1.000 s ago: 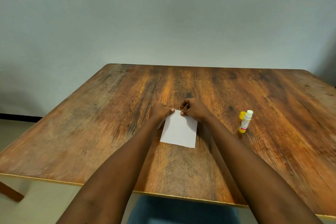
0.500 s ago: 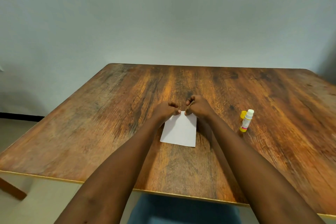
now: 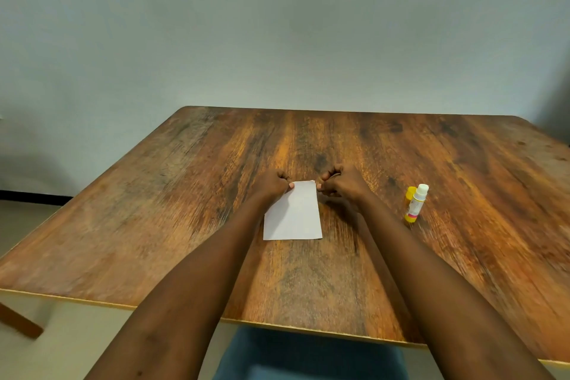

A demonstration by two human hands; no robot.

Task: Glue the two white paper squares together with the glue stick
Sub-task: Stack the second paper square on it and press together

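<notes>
A white paper square lies flat on the wooden table in the middle; I cannot tell whether a second sheet sits under it. My left hand pinches its far left corner with curled fingers. My right hand pinches the far right corner the same way. The glue stick, white with a yellow base and no cap on, stands upright to the right of my right hand. Its yellow cap rests just behind it on the left.
The table's front edge runs close to my body. A plain grey wall rises behind the table's far edge. A wooden leg shows at the lower left, and blue cloth below the table.
The paper has turned so its sides run squarer to me. My two hands moved apart along the far edge, each now at its own corner.
</notes>
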